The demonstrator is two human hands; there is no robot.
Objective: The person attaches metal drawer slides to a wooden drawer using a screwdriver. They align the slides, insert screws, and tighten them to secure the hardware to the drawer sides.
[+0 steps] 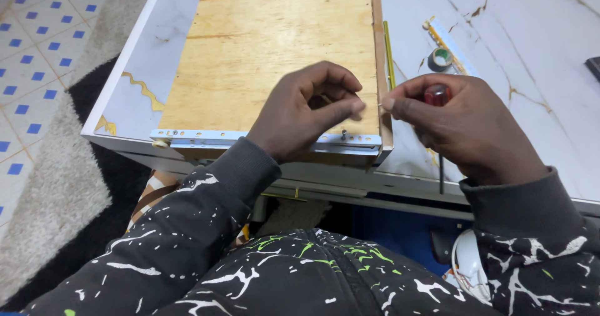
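My left hand (307, 110) rests on the near edge of an upturned plywood drawer (269, 47), fingers pinched together just above a small screw (344, 133) that stands in the white metal slide rail (206, 138). My right hand (465, 125) holds a screwdriver with a red handle (436, 93); its thin shaft (441, 173) points down toward me below the palm. That hand's forefinger and thumb pinch something tiny, close to my left fingertips at the drawer's right corner.
The drawer lies on a white marble-look panel with gold veins (531, 53). A roll of tape (442, 58) and a yellow rule (447, 41) lie on it behind my right hand. A thin yellow-green rod (389, 53) runs along the drawer's right side. Tiled floor and grey rug are at left.
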